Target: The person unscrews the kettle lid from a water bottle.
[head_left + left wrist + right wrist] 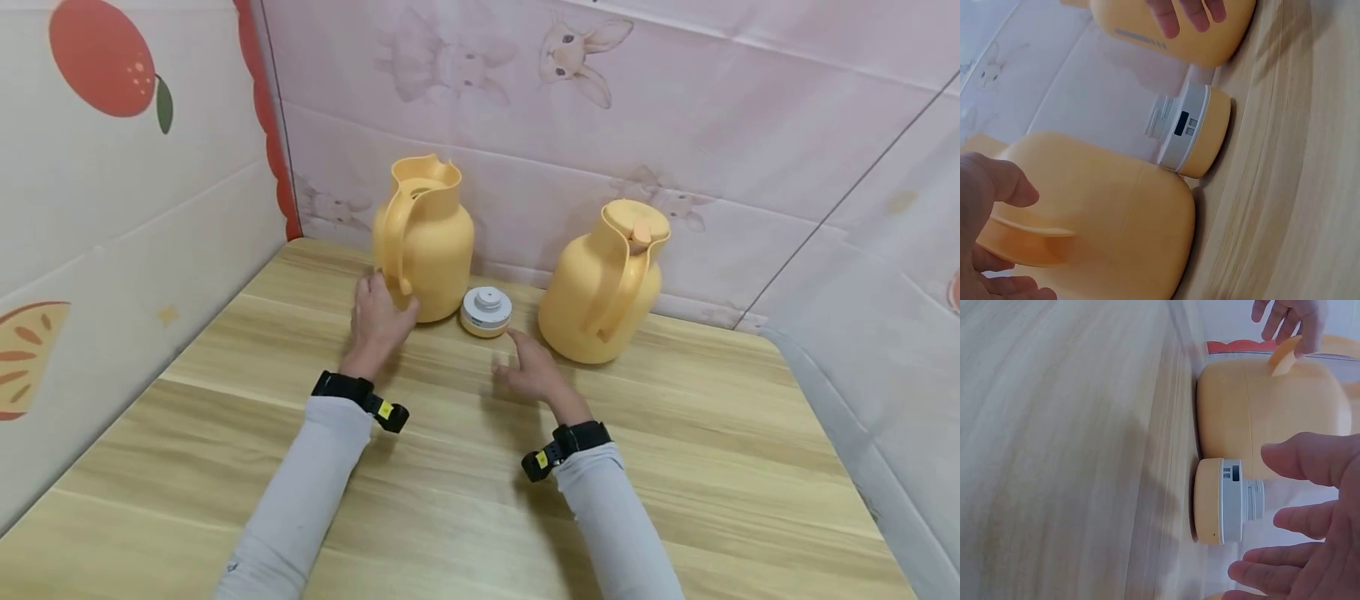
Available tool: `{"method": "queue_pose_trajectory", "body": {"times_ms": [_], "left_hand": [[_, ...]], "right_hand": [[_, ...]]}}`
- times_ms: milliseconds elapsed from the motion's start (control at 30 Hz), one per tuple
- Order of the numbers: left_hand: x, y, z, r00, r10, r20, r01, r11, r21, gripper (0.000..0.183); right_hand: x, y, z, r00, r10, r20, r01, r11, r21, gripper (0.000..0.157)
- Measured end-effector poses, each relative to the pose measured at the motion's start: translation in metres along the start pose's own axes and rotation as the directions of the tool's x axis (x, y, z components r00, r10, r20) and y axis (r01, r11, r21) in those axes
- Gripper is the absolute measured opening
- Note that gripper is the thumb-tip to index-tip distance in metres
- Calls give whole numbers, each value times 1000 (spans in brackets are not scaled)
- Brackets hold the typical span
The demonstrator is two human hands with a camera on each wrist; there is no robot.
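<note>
A yellow thermos jug (438,246) without its lid stands upright at the back of the table. My left hand (381,318) is at the lower end of its handle (1029,240), with loosely bent fingers around it and the thumb apart; firm contact cannot be made out. Just right of that jug sits a round white-and-yellow lid (486,312), its threaded neck (1254,500) pointing up. My right hand (534,367) hovers beside the lid with fingers spread, holding nothing. Farther right is a second yellow thermos jug (592,292), its lid in place and its handle turned toward me.
All this stands on a wood-grain table (450,500). A pale pink wall covering with rabbits (570,58) rises close behind the jugs. On the left is a white panel (112,192) with fruit prints, and another pale panel (885,275) borders the right side.
</note>
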State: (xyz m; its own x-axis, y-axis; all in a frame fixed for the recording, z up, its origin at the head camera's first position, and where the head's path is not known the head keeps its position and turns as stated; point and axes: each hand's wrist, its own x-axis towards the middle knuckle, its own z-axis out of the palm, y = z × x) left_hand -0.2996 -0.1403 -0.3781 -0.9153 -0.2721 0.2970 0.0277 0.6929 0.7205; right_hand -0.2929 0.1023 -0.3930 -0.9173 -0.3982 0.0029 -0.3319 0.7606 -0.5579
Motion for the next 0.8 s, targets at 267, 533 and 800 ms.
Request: {"method": "queue_pose_trajectory", "body": {"times_ms": [267, 533, 800], "left_hand": [[-12, 2, 0, 998, -4, 57, -1, 995, 101, 71], [-24, 6, 0, 965, -76, 250, 25, 980, 199, 73], [-32, 13, 5, 906, 36, 422, -115, 980, 163, 67]], "right_hand": [[-12, 4, -6, 1000, 25, -2, -25, 1000, 2, 70], [-21, 9, -15, 1000, 23, -8, -23, 1000, 9, 71], [-27, 20, -21, 999, 38, -17, -37, 999, 32, 70]]}}
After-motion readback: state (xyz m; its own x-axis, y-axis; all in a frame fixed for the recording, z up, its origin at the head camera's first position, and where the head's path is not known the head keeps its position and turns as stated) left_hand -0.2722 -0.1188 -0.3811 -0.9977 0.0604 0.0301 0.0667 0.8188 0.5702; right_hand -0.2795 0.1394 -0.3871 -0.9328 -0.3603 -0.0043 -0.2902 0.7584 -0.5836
